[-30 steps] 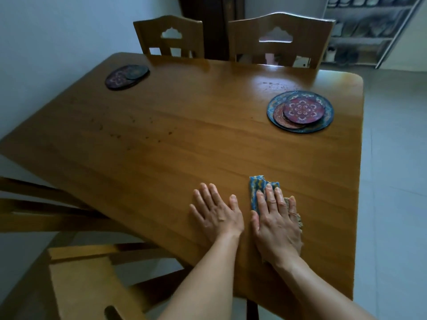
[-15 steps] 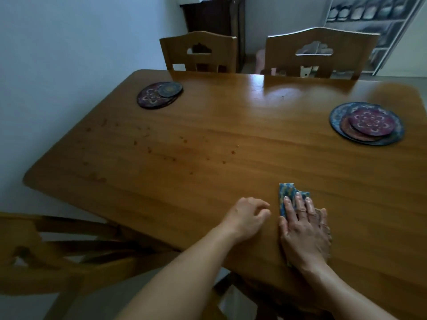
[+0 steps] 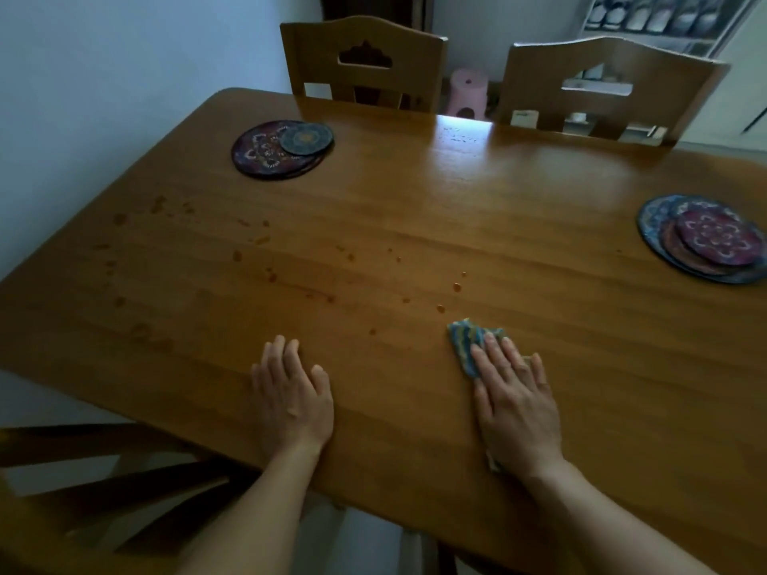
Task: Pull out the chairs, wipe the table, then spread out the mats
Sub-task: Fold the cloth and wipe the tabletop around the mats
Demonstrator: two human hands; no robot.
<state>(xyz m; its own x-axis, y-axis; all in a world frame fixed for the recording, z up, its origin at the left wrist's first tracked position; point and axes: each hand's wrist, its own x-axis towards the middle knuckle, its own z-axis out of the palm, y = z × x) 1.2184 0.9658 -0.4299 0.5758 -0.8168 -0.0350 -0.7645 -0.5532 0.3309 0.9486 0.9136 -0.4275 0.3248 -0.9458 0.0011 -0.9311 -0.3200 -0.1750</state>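
Note:
A blue patterned cloth lies near the front edge of the wooden table. My right hand presses flat on it with straight fingers and covers most of it. My left hand rests flat on the bare wood to the left, apart from the cloth. Small dark spots dot the table's left and middle. One stack of round patterned mats sits at the far left, another stack of mats at the right edge.
Two wooden chairs stand at the table's far side. Another chair is at the lower left beside the table. A pink stool and a shelf unit stand behind. A wall runs along the left.
My left hand went from flat to curled and is flat again, now further left of the cloth. The view has shifted, and my right hand stays on the cloth.

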